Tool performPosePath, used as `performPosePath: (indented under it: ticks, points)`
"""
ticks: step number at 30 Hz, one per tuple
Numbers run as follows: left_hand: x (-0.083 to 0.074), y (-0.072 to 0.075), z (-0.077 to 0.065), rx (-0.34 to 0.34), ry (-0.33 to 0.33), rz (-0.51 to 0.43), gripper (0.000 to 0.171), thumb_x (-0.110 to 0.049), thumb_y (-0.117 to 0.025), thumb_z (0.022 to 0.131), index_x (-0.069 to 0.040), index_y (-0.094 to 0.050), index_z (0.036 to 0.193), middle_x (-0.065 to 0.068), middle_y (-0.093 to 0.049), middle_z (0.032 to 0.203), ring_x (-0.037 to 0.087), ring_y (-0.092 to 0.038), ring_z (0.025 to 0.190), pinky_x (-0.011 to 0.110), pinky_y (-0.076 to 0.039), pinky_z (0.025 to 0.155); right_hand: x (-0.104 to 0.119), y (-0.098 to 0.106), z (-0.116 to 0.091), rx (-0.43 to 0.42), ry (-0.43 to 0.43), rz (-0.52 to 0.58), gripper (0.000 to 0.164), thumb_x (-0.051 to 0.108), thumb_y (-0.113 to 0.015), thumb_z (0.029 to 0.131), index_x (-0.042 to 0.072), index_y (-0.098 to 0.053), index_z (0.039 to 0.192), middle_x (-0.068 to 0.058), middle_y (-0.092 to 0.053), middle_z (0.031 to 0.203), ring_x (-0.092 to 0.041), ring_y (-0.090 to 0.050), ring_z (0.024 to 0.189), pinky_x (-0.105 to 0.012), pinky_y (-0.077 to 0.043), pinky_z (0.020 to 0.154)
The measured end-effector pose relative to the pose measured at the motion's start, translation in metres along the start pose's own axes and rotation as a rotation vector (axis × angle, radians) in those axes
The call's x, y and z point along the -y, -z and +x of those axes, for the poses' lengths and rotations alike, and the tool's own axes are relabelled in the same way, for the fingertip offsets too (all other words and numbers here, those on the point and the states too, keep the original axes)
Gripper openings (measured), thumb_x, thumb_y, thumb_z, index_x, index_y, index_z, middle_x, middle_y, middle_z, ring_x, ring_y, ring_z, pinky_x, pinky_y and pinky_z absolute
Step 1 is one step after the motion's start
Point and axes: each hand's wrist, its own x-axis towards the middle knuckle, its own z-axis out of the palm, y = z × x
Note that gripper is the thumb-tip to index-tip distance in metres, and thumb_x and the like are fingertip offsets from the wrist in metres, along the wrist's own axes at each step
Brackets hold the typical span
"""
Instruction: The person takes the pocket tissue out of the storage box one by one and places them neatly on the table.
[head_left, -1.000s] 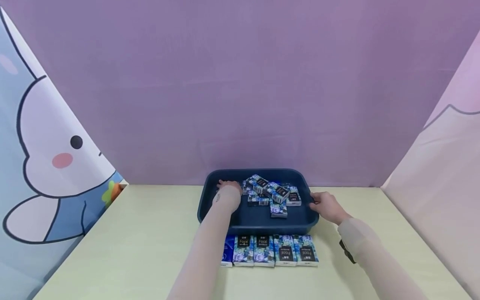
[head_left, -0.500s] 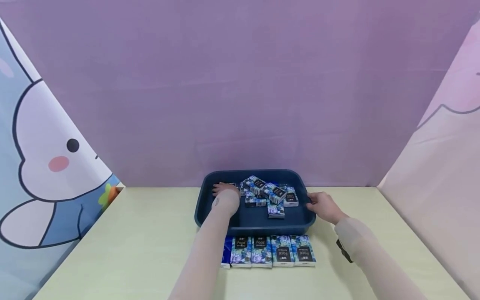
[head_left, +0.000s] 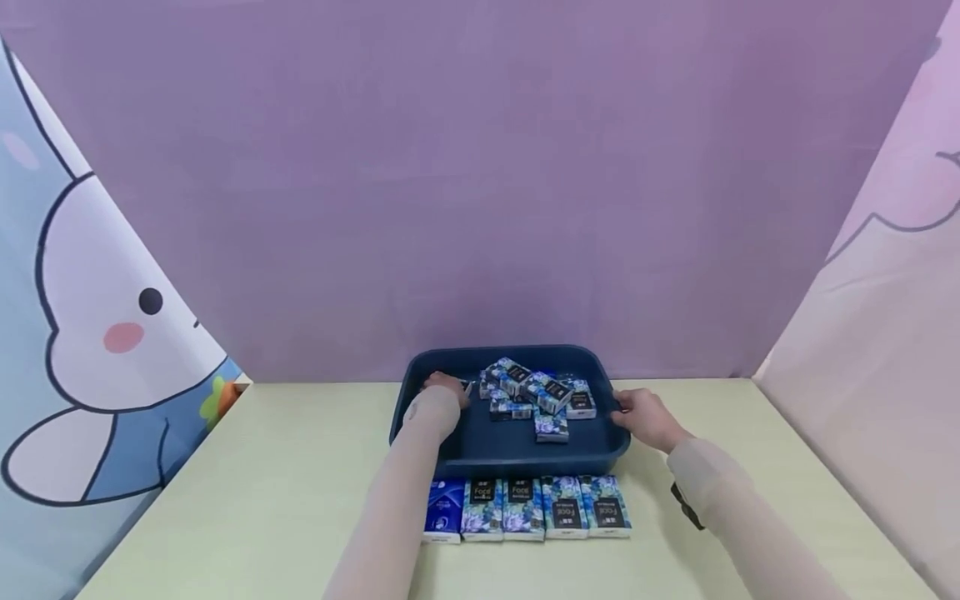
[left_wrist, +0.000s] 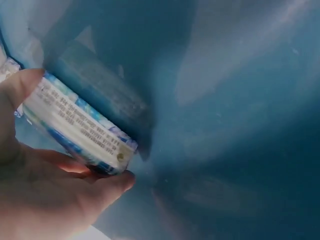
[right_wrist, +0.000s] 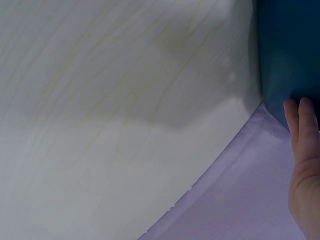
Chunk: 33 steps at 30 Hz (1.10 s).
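Table (head_left: 285, 483) pale, backdrop (head_left: 480, 183) purple; left hand (left_wrist: 55, 195) pinches packet (left_wrist: 75, 125), right hand (head_left: 648, 416) grips tray (head_left: 525, 463).

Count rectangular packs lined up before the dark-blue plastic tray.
5 visible: one solid-blue pack at left end, four blue-floral packs rightward. Left forearm may hide more.

Left hand (head_left: 447, 387) inside the tray (head_left: 517, 468), thumb and fingers (left_wrist: 102, 195) pinching; right hand (head_left: 645, 415) holding its right end, both forearms (head_left: 386, 517) stretched forward
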Motion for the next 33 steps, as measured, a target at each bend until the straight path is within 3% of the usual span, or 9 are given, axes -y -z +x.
performPosePath:
  ticks: [7, 14, 24, 29, 33]
  points:
    - [0.017, 0.019, -0.003, -0.061, -0.13, 0.17, 0.068, -0.033, -0.057, 0.087, 0.012, -0.032, 0.132, 0.026, -0.041, 0.124, 0.036, -0.045, 0.112, 0.046, -0.038, 0.099, 0.008, -0.005, 0.001, 0.001, 0.021, 0.012, 0.045, 0.002, -0.051, 0.089, -0.017, -0.04, 0.129, -0.032, -0.044, 0.13, -0.041, -0.051, 0.115, -0.042, -0.05, 0.086]
    - [0.022, 0.045, -0.01, -0.089, -0.296, 0.217, 0.081, -0.036, -0.06, 0.085, 0.01, -0.022, 0.14, 0.026, -0.038, 0.132, 0.035, -0.044, 0.117, 0.043, -0.038, 0.101, 0.007, 0.0, 0.004, -0.001, 0.015, -0.031, 0.046, 0.003, -0.051, 0.089, -0.018, -0.039, 0.128, -0.034, -0.045, 0.128, -0.043, -0.05, 0.114, -0.044, -0.049, 0.087]
    - [0.024, 0.078, -0.061, -0.006, -0.465, 0.214, 0.08, -0.031, -0.058, 0.087, 0.006, -0.015, 0.144, 0.024, -0.025, 0.145, 0.032, -0.035, 0.13, 0.04, -0.033, 0.106, 0.001, 0.002, -0.001, 0.013, 0.012, -0.055, 0.046, 0.002, -0.05, 0.089, -0.02, -0.039, 0.127, -0.036, -0.045, 0.126, -0.044, -0.05, 0.113, -0.045, -0.049, 0.086]
    - [0.027, 0.085, -0.081, 0.026, -0.553, 0.236, 0.083, -0.034, -0.056, 0.089, -0.001, -0.007, 0.147, 0.017, -0.014, 0.151, 0.029, -0.02, 0.139, 0.04, -0.026, 0.111, 0.004, 0.003, -0.003, 0.024, 0.002, -0.063, 0.046, 0.002, -0.05, 0.089, -0.02, -0.038, 0.127, -0.036, -0.044, 0.127, -0.045, -0.049, 0.114, -0.046, -0.048, 0.088]
    - [0.031, 0.085, -0.098, 0.027, -0.612, 0.233, 0.086, -0.034, -0.059, 0.086, -0.005, -0.006, 0.148, 0.013, -0.017, 0.151, 0.026, -0.021, 0.138, 0.04, -0.028, 0.109, 0.004, 0.004, -0.004, 0.032, -0.003, -0.072, 0.046, 0.003, -0.049, 0.09, -0.02, -0.037, 0.128, -0.036, -0.043, 0.127, -0.045, -0.049, 0.115, -0.047, -0.048, 0.088]
